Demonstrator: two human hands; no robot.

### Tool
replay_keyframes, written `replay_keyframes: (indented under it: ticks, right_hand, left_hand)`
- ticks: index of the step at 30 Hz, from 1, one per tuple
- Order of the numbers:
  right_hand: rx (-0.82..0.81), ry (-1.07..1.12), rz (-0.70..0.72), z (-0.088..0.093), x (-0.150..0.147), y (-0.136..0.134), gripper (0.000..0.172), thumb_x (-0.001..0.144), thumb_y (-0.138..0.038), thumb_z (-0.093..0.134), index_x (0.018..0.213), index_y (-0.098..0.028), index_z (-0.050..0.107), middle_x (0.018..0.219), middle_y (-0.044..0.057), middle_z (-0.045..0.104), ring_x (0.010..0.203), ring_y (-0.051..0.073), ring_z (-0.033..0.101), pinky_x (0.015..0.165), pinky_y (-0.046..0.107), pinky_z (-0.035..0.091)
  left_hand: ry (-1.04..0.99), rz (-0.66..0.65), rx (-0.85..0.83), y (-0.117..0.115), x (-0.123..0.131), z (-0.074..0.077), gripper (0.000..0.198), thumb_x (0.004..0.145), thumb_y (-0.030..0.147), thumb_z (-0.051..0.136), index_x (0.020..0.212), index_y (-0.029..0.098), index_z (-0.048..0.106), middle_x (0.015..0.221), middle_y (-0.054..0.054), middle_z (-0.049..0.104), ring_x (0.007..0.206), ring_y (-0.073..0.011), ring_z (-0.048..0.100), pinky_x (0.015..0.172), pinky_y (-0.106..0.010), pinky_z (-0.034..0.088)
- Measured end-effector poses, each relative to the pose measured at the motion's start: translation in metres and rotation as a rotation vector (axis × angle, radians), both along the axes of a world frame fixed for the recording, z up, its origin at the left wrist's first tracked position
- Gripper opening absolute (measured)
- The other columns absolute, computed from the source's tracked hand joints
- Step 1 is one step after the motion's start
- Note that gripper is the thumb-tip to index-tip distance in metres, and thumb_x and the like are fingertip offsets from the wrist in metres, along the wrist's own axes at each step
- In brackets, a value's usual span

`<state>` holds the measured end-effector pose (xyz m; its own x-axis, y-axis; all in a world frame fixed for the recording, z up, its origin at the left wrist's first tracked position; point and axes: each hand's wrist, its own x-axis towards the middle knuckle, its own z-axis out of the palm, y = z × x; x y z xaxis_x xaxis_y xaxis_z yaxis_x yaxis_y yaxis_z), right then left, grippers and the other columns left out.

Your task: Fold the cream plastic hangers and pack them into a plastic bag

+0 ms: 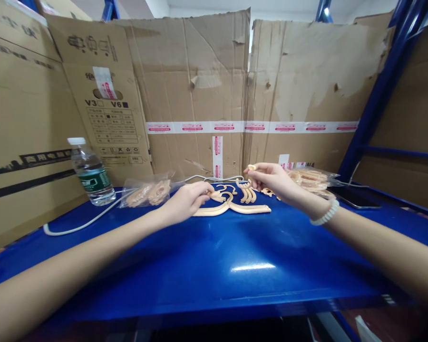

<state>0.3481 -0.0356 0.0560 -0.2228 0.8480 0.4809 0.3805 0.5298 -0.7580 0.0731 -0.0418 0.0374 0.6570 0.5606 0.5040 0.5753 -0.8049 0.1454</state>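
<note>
My right hand (267,176) is raised over the back of the table, its fingertips pinching a small beige plastic piece (251,167). Lower and to the left, my left hand (187,202) has its fingers closed beside a few small beige parts (218,195); what it grips, if anything, I cannot make out. In front of the hands lies a beige clothes hanger (248,208) with its arms spread and a curved hook between them; its left end passes behind my left hand. Several curved beige pieces (248,195) lie side by side just below my right hand.
Clear bags of beige parts lie at the left (148,192) and right (314,178). A water bottle (92,173) stands far left beside a white cable (74,231). A dark phone (355,197) lies at right. Cardboard (196,95) walls the blue table (199,266).
</note>
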Motion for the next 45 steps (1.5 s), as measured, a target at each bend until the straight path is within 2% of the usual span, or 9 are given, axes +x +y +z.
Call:
replay_keyframes:
  ticks: [5,11,15,22,26,29,33,39,45]
  right_hand:
    - [-0.218,0.236,0.176,-0.021,-0.023,-0.031,0.036,0.077,-0.046,0.069,0.093,-0.014,0.064,0.069,0.004,0.069,0.051,0.011,0.057,0.051,0.024,0.045]
    - [-0.303,0.275,0.175,-0.037,-0.034,-0.046,0.032,0.071,-0.031,0.068,0.099,-0.016,0.066,0.093,0.009,0.073,0.07,0.015,0.062,0.053,0.023,0.047]
    - [-0.389,0.363,0.207,-0.042,-0.034,-0.055,0.033,0.07,-0.029,0.069,0.101,-0.018,0.067,0.103,0.01,0.071,0.075,0.017,0.062,0.055,0.024,0.049]
    - [-0.473,0.467,0.236,-0.047,-0.035,-0.056,0.034,0.074,-0.042,0.075,0.092,-0.014,0.066,0.092,0.01,0.071,0.07,0.013,0.06,0.054,0.022,0.046]
    - [-0.472,0.459,0.187,-0.056,-0.035,-0.05,0.041,0.063,-0.036,0.085,0.081,-0.018,0.054,0.082,0.006,0.072,0.063,0.011,0.061,0.051,0.021,0.046]
    - [-0.486,0.488,0.169,-0.061,-0.035,-0.048,0.052,0.059,-0.035,0.088,0.081,-0.021,0.043,0.081,0.005,0.074,0.063,0.012,0.063,0.051,0.02,0.045]
    - [-0.495,0.545,0.152,-0.063,-0.035,-0.046,0.061,0.055,-0.03,0.091,0.094,-0.021,0.045,0.077,0.002,0.074,0.062,0.011,0.062,0.054,0.021,0.047]
    - [-0.521,0.508,0.231,-0.067,-0.033,-0.041,0.042,0.056,-0.035,0.09,0.08,-0.015,0.063,0.083,0.005,0.073,0.075,0.013,0.066,0.06,0.021,0.05]
    - [-0.641,0.488,0.29,-0.067,-0.033,-0.043,0.042,0.057,-0.043,0.09,0.077,-0.013,0.068,0.08,0.004,0.071,0.073,0.011,0.067,0.066,0.018,0.054]
  left_hand:
    - [-0.303,-0.112,-0.331,-0.033,0.015,-0.012,0.015,0.088,0.023,0.053,0.091,0.018,0.067,0.1,-0.006,0.067,0.092,-0.0188,0.066,0.068,-0.025,0.057]
    - [-0.534,-0.075,-0.569,-0.031,0.014,-0.032,0.013,0.078,0.028,0.067,0.077,0.016,0.07,0.098,-0.008,0.07,0.089,-0.0211,0.069,0.079,-0.034,0.058]
    - [-0.586,-0.059,-0.688,-0.031,0.014,-0.035,0.013,0.073,0.025,0.071,0.082,0.016,0.065,0.086,-0.004,0.069,0.084,-0.0197,0.068,0.082,-0.036,0.055]
    - [-0.873,-0.056,-0.934,-0.046,0.023,-0.033,0.058,0.066,0.021,0.081,0.114,0.022,0.048,0.109,-0.004,0.06,0.083,-0.0149,0.063,0.07,-0.028,0.052]
    - [-0.902,-0.033,-1.087,-0.046,0.025,-0.04,0.047,0.063,0.025,0.084,0.099,0.018,0.055,0.088,-0.001,0.061,0.08,-0.0167,0.06,0.07,-0.031,0.051]
    - [-0.877,-0.051,-1.024,-0.042,0.025,-0.047,0.033,0.062,0.023,0.083,0.077,0.016,0.055,0.074,0.002,0.059,0.071,-0.0135,0.057,0.07,-0.028,0.046]
    - [-0.843,-0.101,-0.865,-0.04,0.025,-0.051,0.027,0.065,0.02,0.079,0.065,0.016,0.052,0.068,0.004,0.057,0.068,-0.0119,0.053,0.068,-0.026,0.041]
    - [-0.843,-0.076,-0.828,-0.043,0.025,-0.047,0.027,0.064,0.019,0.076,0.06,0.016,0.05,0.07,0.002,0.059,0.069,-0.0131,0.054,0.069,-0.028,0.04]
    - [-0.866,-0.038,-0.792,-0.044,0.025,-0.047,0.027,0.065,0.021,0.076,0.058,0.016,0.05,0.068,0.002,0.058,0.068,-0.0124,0.054,0.068,-0.027,0.041]
